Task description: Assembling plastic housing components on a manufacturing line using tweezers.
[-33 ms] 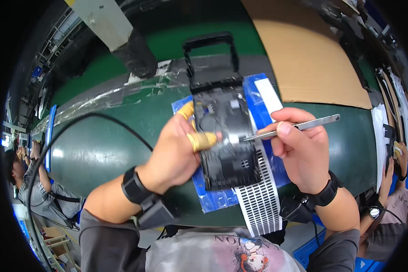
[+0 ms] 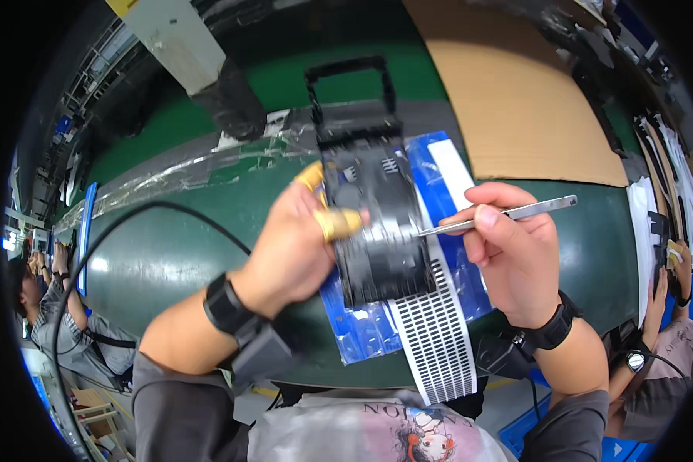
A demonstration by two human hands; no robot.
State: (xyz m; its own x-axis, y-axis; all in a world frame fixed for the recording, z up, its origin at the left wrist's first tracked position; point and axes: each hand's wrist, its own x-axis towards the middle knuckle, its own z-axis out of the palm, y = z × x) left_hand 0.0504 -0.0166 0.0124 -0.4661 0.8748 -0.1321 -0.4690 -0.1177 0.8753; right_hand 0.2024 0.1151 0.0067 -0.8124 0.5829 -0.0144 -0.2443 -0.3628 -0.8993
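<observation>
My left hand [image 2: 285,239], with yellow finger covers on its thumb and a finger, grips the left side of a black plastic housing [image 2: 385,266]. This part has a rectangular open frame [image 2: 349,67] at its far end, and its surface is smeared by motion. My right hand [image 2: 516,266] holds metal tweezers [image 2: 535,208] between thumb and fingers. Their tips are at the right edge of the housing; I cannot tell whether they touch it or hold anything. Underneath lie a blue plastic-covered pad [image 2: 354,339] and a white sheet with rows of small black labels [image 2: 435,343].
A large cardboard sheet [image 2: 523,115] covers the far right of the green table [image 2: 162,246]. A black cable [image 2: 131,219] arches on the left. Beyond it stands a grey post [image 2: 173,46]. Other people work at the left and right, including a hand [image 2: 658,296] at right.
My left hand has shifted the black housing slightly left and turned or tilted it a little. My right hand and the tweezers have barely moved.
</observation>
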